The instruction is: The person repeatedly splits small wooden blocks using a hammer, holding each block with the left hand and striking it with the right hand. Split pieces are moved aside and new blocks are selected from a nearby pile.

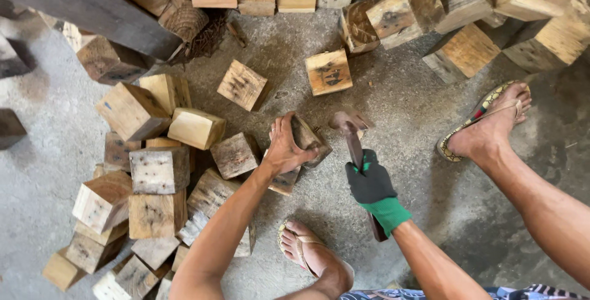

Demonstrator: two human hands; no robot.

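Note:
My left hand (284, 150), bare, grips a dark weathered wood block (309, 140) and holds it tilted on the concrete floor (399, 91). My right hand (370, 181) wears a black and green glove and is closed around the wooden handle of a hammer (354, 140). The hammer's rusty head rests just right of the held block, close to its top edge. My two feet in sandals flank the spot: one (307, 252) below the hands, the other (485, 129) to the right.
Several cut wood blocks lie heaped at the left (153, 171). More blocks are stacked along the top (405, 11), and two loose ones (243, 85), (329, 71) sit above my hands. A dark plank (86, 5) leans at the upper left.

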